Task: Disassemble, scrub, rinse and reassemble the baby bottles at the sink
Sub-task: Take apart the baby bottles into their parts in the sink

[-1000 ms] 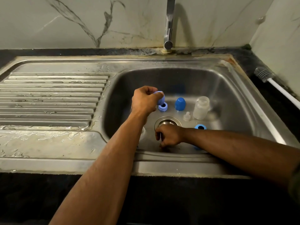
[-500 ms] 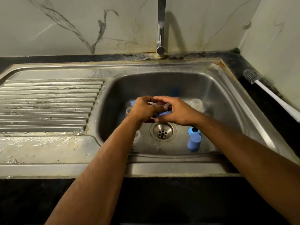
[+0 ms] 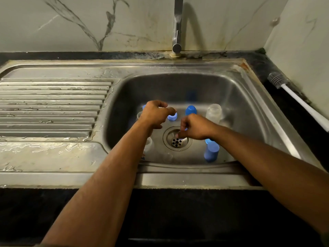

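In the sink [image 3: 249, 97] basin, a clear bottle [image 3: 213, 113] stands upright, mouth up, long axis vertical, near the back right; a blue cap [image 3: 211, 152] stands at the front right. The left hand [image 3: 154, 114] hovers with fingers curled beside a blue ring [image 3: 172, 117]. The right hand [image 3: 194, 127] pinches something small over the drain [image 3: 177, 142] (too blurred to name).

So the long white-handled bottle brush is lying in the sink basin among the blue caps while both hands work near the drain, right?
Not quite. The head view shows the bottle brush lying on the dark counter right of the sink, not in the basin. The blue caps are in the basin, and both hands, left and right, work near the drain.
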